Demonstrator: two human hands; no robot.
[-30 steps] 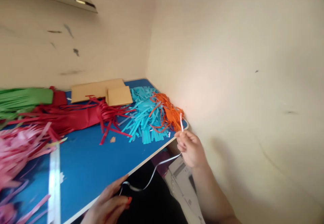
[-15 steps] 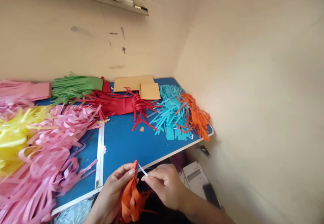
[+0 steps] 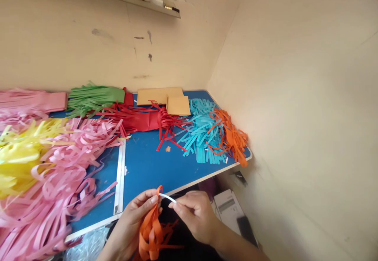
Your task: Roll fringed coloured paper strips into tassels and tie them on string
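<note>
My left hand (image 3: 138, 213) pinches an orange paper tassel (image 3: 151, 229) just below its looped top, and the fringe strips hang down in front of my lap. Between the thumb and finger of my right hand (image 3: 198, 215) is a thin white strip (image 3: 168, 197). Its far end meets the orange loop; whether it passes right through I cannot tell. Both hands are in front of the blue table's near edge.
On the blue table (image 3: 144, 162) lie pink fringe (image 3: 65, 166), yellow fringe (image 3: 20, 154), green fringe (image 3: 97, 97), red fringe (image 3: 144, 121), turquoise fringe (image 3: 203, 131) and orange fringe (image 3: 234, 139). Tan card pieces (image 3: 178, 105) rest by the wall. A shelf (image 3: 147, 5) juts out above.
The white strip's far end has come up to the orange loop, where a gap showed before. The loop looks more opened out. My view has shifted slightly left.
</note>
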